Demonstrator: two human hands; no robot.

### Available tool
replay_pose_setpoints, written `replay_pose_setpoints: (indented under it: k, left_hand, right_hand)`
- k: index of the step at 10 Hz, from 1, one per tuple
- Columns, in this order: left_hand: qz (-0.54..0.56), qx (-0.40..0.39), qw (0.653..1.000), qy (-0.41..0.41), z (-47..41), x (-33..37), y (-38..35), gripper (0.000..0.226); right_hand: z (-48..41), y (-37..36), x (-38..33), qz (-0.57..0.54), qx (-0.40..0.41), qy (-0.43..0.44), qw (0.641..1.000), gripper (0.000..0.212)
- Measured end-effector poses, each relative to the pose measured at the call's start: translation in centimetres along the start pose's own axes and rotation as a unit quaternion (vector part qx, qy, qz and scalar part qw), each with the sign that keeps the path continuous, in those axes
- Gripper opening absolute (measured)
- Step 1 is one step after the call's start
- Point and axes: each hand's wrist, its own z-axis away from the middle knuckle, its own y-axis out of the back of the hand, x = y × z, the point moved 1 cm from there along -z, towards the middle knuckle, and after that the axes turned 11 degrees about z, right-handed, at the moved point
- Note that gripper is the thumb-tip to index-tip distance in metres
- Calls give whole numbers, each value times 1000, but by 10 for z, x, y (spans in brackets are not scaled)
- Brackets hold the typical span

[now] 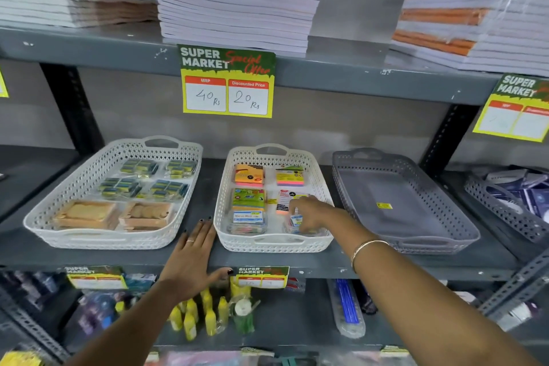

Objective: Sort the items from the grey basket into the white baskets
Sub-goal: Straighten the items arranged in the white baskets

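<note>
The grey basket point(439, 235) on the right of the shelf holds nothing but a small yellow sticker. The middle white basket point(276, 242) holds packs of sticky notes and clear boxes with blue labels. My right hand point(309, 214) reaches into its front right corner, fingers closed on a small clear box point(296, 220) with a blue label. The left white basket point(98, 236) holds packs of small dark items at the back and wooden sticks at the front. My left hand point(193, 261) lies flat and open on the shelf edge between the two white baskets.
A darker grey basket point(505, 214) with packets stands at the far right. Stacks of notebooks fill the shelf above, with price signs point(227, 82) hanging from its edge. The lower shelf holds yellow bottles point(202, 315) and other stationery. Black uprights frame the shelf.
</note>
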Motion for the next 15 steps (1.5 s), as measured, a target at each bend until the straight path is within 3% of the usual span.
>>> replay_pose_setpoints:
  k: [2, 3, 4, 5, 6, 7, 8, 9, 10, 11, 12, 13, 14, 15]
  left_hand:
    - [-12, -13, 1000, -5, -1, -2, -7, 115]
    - [-10, -7, 1000, -3, -1, -2, -8, 108]
    - [-13, 1, 1000, 2, -2, -4, -11, 104]
    - [-10, -6, 1000, 2, -2, -5, -11, 104]
    - [77, -2, 997, -4, 1, -5, -6, 96]
    - [271, 82, 959, 26, 6, 0, 9, 77]
    - [387, 241, 889, 53, -1, 15, 40, 49]
    - [365, 304, 879, 40, -20, 34, 63, 37]
    - [323, 210, 923, 10, -56, 58, 88, 35]
    - [179, -11, 984, -9, -79, 65, 80, 57]
    - [72, -182, 981, 18, -92, 67, 59, 63]
    - [5, -222, 975, -25, -98, 70, 58, 50]
    - [109, -251, 961, -39, -97, 83, 62, 47]
    - [122, -236, 963, -36, -96, 74, 56, 46]
  right_hand:
    - [1, -5, -3, 4, -14, 5, 1000, 50]
    - [1, -7, -7, 1, 2, 6, 1000, 30]
    - [0, -8, -8, -2, 14, 12, 1000, 26]
    - [2, -7, -8, -1, 19, 11, 1000, 28]
    - [2, -7, -7, -14, 10, 2, 1000, 37]
    - [1, -8, -5, -17, 4, 2, 1000, 49]
    - [3, -7, -4, -20, 5, -4, 1000, 58]
    - [3, -8, -4, -31, 8, -10, 999, 58]
    - [2, -8, -3, -39, 7, -9, 999, 56]
    - [2, -7, -2, -35, 3, -9, 999, 62]
    - [2, -8, 1, -31, 8, -11, 999, 63]
    - [2, -8, 1, -26, 9, -11, 1000, 62]
    - [0, -9, 2, -28, -5, -8, 1000, 64]
    - [0, -1, 3, -28, -34, 4, 999, 67]
